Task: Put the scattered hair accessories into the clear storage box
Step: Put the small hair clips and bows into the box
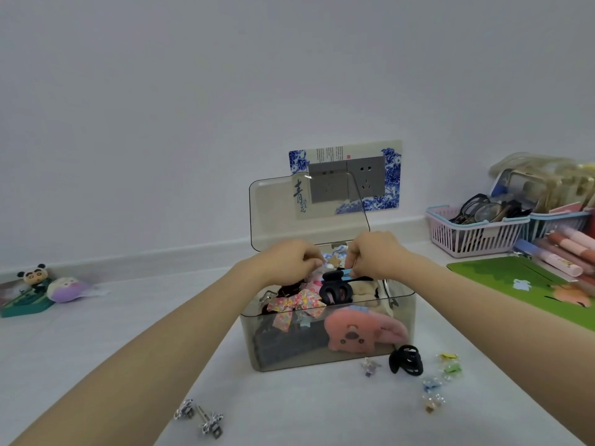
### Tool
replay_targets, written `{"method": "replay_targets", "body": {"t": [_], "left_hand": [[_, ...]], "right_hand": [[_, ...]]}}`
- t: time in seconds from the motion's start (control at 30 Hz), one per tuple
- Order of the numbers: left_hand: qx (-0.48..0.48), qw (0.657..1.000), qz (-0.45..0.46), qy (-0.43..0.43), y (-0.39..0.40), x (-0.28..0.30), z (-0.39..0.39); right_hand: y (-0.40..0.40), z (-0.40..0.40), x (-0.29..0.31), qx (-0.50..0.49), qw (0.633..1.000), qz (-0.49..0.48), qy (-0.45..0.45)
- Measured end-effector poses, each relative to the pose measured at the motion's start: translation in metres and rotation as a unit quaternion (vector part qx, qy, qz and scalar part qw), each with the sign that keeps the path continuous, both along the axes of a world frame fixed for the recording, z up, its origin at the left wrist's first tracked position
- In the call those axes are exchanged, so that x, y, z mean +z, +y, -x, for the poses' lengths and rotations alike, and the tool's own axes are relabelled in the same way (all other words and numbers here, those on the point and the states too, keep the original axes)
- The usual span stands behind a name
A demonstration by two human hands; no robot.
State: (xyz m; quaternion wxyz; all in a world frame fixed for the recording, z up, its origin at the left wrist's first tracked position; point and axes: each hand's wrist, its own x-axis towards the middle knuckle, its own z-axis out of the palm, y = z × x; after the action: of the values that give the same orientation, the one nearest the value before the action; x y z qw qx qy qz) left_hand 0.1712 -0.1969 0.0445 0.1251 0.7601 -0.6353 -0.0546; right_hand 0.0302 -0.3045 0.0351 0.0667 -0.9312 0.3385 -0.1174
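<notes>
The clear storage box (322,362) stands on the white table with its lid (273,217) raised at the back. Inside lie a black claw clip (335,289), a floral bow (294,305) and a pink plush clip (360,331). Both hands are over the box's back part. My left hand (289,260) is curled, fingertips down among the accessories. My right hand (375,254) pinches a blue hair clip (346,273). On the table lie another black claw clip (406,361), several small coloured clips (446,370), a small silver clip (370,366) and two patterned clips (199,416).
A pink basket (473,233) with glasses and a blue basket (560,222) stand at the right, with pens (566,252) and a green mat (528,284) in front. Small toys (48,286) sit at the far left. A wall socket (347,181) is behind the box.
</notes>
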Motion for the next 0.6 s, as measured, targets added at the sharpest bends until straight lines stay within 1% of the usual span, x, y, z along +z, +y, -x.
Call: {"method": "replay_targets", "body": {"t": [0.1,0.17,0.23,0.33,0.43,0.47,0.5,0.6], "left_hand": [[-0.005,0.999,0.050,-0.003,0.016,0.004,0.006],[-0.018,0.997,0.080,-0.004,0.029,0.007,0.014],[-0.032,0.993,0.112,-0.012,0.043,0.007,0.026],[-0.050,0.983,0.176,-0.030,0.063,0.004,0.043],[-0.074,0.960,0.268,-0.022,0.082,-0.007,0.065],[-0.078,0.957,0.276,-0.027,0.087,-0.012,0.073],[-0.082,0.960,0.265,-0.034,0.090,-0.018,0.083],[-0.090,0.980,0.174,-0.030,0.087,-0.035,0.111]], "right_hand": [[0.001,0.006,0.002,0.017,1.000,-0.020,0.002],[0.006,0.015,0.005,0.032,0.999,-0.028,-0.018],[0.015,0.030,0.008,0.041,0.995,-0.036,-0.083],[0.040,0.062,0.011,0.057,0.978,-0.051,-0.192],[0.070,0.096,0.006,0.063,0.964,-0.079,-0.245],[0.078,0.106,0.003,0.058,0.963,-0.099,-0.243],[0.083,0.112,-0.001,0.048,0.967,-0.112,-0.224],[0.088,0.122,-0.018,0.009,0.987,-0.102,-0.125]]}}
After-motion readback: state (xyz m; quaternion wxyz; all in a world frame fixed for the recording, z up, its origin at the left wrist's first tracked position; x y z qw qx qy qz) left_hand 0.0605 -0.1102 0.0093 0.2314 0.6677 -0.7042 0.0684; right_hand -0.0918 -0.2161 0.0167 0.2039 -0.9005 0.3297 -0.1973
